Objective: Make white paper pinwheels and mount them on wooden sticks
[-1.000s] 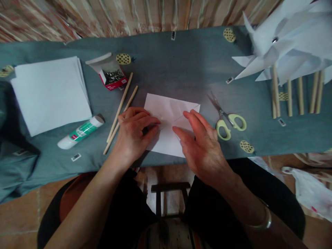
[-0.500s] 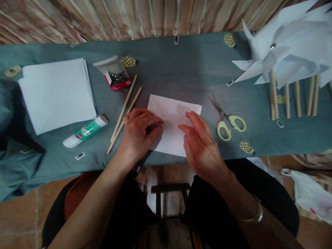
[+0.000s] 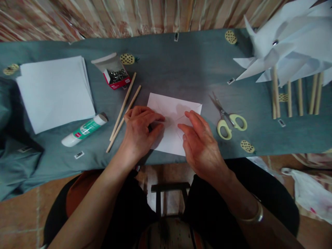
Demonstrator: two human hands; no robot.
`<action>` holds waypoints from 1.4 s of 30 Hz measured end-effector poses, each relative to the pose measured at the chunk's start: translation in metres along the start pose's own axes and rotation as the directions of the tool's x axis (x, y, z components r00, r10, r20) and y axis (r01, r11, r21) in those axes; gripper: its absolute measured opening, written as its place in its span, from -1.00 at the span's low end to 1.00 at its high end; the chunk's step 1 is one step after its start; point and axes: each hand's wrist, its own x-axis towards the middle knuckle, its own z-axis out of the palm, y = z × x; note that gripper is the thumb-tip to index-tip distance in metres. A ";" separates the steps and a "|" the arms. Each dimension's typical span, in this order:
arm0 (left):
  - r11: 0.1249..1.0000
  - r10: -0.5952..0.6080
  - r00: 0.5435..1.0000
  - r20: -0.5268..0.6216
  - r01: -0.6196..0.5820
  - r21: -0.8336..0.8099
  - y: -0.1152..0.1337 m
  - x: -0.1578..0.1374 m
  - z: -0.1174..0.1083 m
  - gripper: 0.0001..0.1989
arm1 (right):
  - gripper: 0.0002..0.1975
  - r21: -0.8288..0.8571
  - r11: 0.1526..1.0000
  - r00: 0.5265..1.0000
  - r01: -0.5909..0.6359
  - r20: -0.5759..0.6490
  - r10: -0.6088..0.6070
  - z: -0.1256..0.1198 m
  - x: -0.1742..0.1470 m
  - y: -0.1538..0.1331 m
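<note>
A square white sheet of paper [image 3: 169, 145] lies flat on the cloth in front of me, with faint diagonal lines running toward its middle. Over its left half is my left hand [image 3: 141, 129], fingers bent, thumb and index tips close together in a pinch at the paper near its centre. My right hand [image 3: 199, 141] rests over the right half, its fingers slightly apart and nothing held between them. Beyond it lie scissors [image 3: 226, 119] with pale yellow handles, blades partly spread. Two thin wooden sticks [image 3: 124, 116] lie just left of my left hand.
A stack of white paper [image 3: 55, 93] and a glue stick [image 3: 84, 130] lie at left. Behind the sticks stands an opened red-and-white box [image 3: 118, 77] of small metal pins. Several paper pinwheels [image 3: 293, 45] on wooden sticks lie at right. A grey-green cloth [image 3: 181, 62] covers the table.
The view has shifted slightly. My right hand's fingertips have barely moved, and more of a diagonal line on the paper shows beside them. My left hand keeps its place.
</note>
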 end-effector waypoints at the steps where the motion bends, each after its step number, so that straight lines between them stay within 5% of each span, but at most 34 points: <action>1: 1.000 0.003 1.000 0.001 -0.003 0.000 0.000 0.000 0.000 -0.85 | -0.67 0.000 1.000 1.000 -0.001 0.003 0.001 0.000 0.000 0.000; 28: 0.998 0.029 0.999 -0.025 -0.028 0.056 0.006 0.002 0.003 -0.69 | -0.64 -0.142 0.988 0.994 0.057 0.101 -0.043 0.004 0.010 -0.010; 35: 0.968 0.194 0.980 -0.039 -0.185 0.170 0.010 -0.009 -0.004 -0.80 | -0.69 -0.184 0.980 0.996 0.069 0.072 -0.056 0.008 0.014 -0.013; 42: 0.944 0.241 0.964 -0.112 -0.206 0.258 0.005 -0.018 0.009 -0.84 | -0.70 -0.201 0.977 0.997 0.070 0.052 -0.061 0.011 0.016 -0.014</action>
